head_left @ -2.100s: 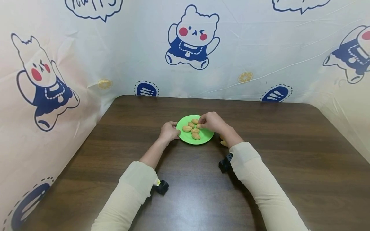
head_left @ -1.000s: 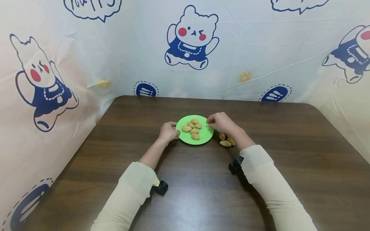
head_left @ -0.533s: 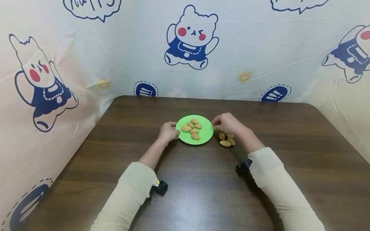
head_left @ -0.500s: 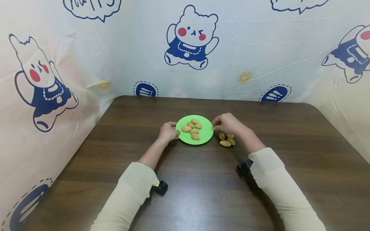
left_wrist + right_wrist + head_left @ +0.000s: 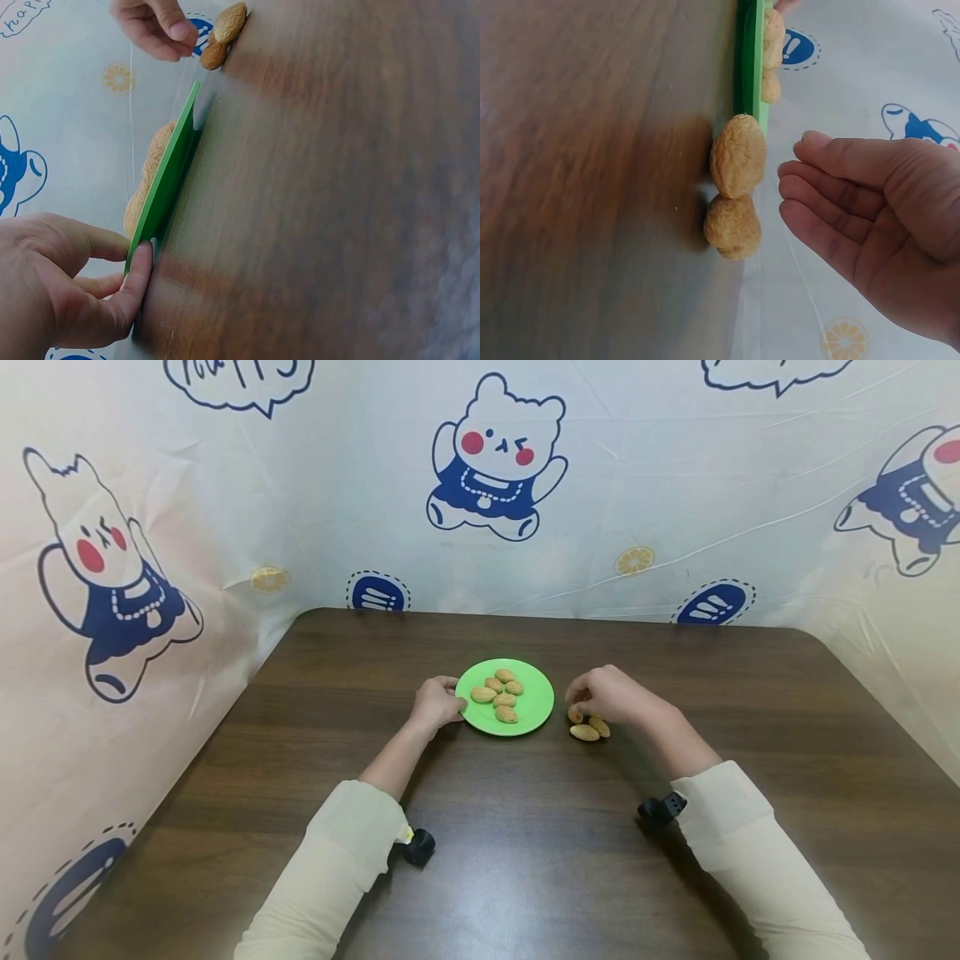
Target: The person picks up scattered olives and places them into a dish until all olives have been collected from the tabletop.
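Note:
A flat green plate (image 5: 536,706) carries several tan, wrinkled nuts (image 5: 483,694) that look like unshelled peanuts. My left hand (image 5: 437,702) pinches the plate's left rim between thumb and fingers, which the left wrist view also shows on the plate's edge. To the right of the plate, a small cluster of similar nuts (image 5: 585,733) lies on the table. Over this cluster hovers my right hand (image 5: 611,693), hiding part of it. In the right wrist view, the loosely bent fingers of that hand (image 5: 870,217) hold nothing and stand apart from the nuts (image 5: 739,156).
The dark brown wooden table (image 5: 495,827) extends around the plate, with its rounded far edge near a printed cloth backdrop (image 5: 637,485). Small black cameras are worn at the left wrist (image 5: 419,847) and right wrist (image 5: 662,811).
My right hand has withdrawn from above the plate, moving right and then slightly nearer, over the loose nuts. The left hand and the plate stay in place.

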A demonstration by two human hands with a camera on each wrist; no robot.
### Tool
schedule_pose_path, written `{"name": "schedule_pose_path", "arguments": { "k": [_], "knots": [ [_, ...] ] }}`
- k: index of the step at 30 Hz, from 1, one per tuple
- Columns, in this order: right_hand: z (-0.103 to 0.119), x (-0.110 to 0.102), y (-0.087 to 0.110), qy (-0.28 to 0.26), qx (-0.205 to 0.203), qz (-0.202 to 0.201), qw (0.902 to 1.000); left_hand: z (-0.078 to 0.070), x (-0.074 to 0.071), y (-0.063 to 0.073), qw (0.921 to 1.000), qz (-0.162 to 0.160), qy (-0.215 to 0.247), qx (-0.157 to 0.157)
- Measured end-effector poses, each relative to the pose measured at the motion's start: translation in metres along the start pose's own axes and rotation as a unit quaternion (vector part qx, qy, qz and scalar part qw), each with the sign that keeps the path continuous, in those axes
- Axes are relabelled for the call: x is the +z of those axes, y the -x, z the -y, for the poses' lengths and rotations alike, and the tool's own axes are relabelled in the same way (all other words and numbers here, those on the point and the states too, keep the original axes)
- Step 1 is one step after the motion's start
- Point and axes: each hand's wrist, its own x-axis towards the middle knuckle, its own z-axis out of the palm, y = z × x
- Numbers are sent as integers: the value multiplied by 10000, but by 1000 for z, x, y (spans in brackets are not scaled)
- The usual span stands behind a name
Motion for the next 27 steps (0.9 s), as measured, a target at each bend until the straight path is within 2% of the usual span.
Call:
{"name": "schedule_pose_path", "arguments": {
  "k": [13, 27],
  "knots": [
    [2, 2, 21, 17, -87, 275, 9996, 1, 0, -1, 10000, 27, 12, 31],
    [1, 11, 27, 181, -243, 178, 9994, 0, -1, 0, 10000, 54, 31, 12]
  ]
}}
